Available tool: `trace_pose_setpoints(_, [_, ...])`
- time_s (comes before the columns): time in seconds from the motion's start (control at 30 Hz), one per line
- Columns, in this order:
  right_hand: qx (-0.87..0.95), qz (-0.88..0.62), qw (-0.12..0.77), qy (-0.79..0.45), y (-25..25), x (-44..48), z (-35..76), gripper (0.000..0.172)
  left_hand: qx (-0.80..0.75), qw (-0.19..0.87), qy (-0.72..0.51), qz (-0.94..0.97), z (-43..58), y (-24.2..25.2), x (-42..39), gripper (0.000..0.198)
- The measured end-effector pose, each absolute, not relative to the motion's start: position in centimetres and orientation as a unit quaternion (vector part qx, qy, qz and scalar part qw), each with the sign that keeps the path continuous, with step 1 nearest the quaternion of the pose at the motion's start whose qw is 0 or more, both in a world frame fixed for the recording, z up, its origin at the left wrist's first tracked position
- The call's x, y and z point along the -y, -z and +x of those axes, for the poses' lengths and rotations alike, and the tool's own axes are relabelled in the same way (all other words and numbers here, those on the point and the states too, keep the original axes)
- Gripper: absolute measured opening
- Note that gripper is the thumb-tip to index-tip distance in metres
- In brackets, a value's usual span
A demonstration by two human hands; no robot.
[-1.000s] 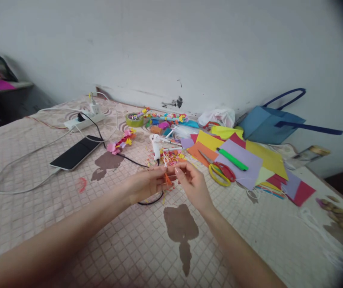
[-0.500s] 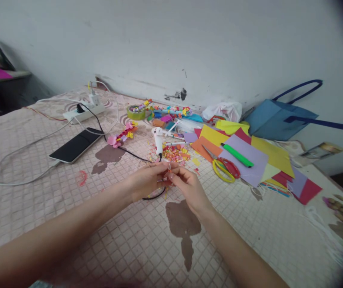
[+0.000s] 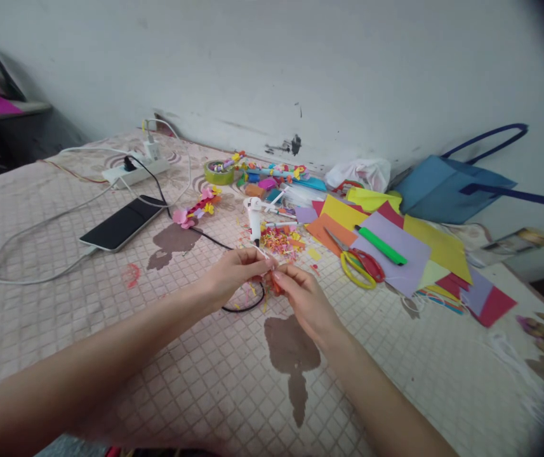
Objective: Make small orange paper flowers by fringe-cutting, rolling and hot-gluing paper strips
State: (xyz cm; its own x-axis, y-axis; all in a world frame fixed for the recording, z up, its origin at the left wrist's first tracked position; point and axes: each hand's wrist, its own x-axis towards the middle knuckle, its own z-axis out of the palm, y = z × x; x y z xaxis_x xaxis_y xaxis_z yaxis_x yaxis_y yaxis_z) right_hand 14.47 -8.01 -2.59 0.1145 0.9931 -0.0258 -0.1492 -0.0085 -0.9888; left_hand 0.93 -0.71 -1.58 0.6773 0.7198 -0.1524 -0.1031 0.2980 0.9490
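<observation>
My left hand (image 3: 231, 274) and my right hand (image 3: 303, 298) meet above the patterned cloth (image 3: 157, 355), fingertips pinched together on a small orange paper piece (image 3: 275, 284). A thin white stick seems to run between the fingers. Just beyond my hands lies a white glue gun (image 3: 254, 219) with its black cord (image 3: 214, 241), beside a heap of coloured paper scraps (image 3: 281, 241).
Coloured paper sheets (image 3: 395, 247), yellow-and-red scissors (image 3: 360, 266) and a green marker (image 3: 380, 245) lie to the right. A blue bag (image 3: 447, 190) leans on the wall. A phone (image 3: 122, 223), power strip (image 3: 136, 172) and white cables sit on the left. A paper flower chain (image 3: 198, 208) and tape roll (image 3: 218, 172) lie farther back.
My hands have drawn closer together and lowered slightly, the orange piece now mostly covered by my fingers. The view has shifted a little to the left and down.
</observation>
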Motion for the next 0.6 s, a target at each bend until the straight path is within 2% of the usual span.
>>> trace_pose_setpoints(0.23, [0.481,-0.522,0.537,-0.455,3.14,8.03,14.95,0.014,-0.31,0.744,-0.268,0.529,0.93,1.54,0.69,0.018])
trace_pose_setpoints(0.43, [0.452,-0.476,0.542,-0.525,3.56,8.22,14.81,0.026,-0.296,0.757,-0.267,0.518,0.93,1.48,0.56,0.02])
trace_pose_setpoints(0.6, [0.429,-0.472,0.554,-0.535,3.56,8.2,14.66,0.023,-0.292,0.747,-0.255,0.54,0.83,1.57,0.55,0.019])
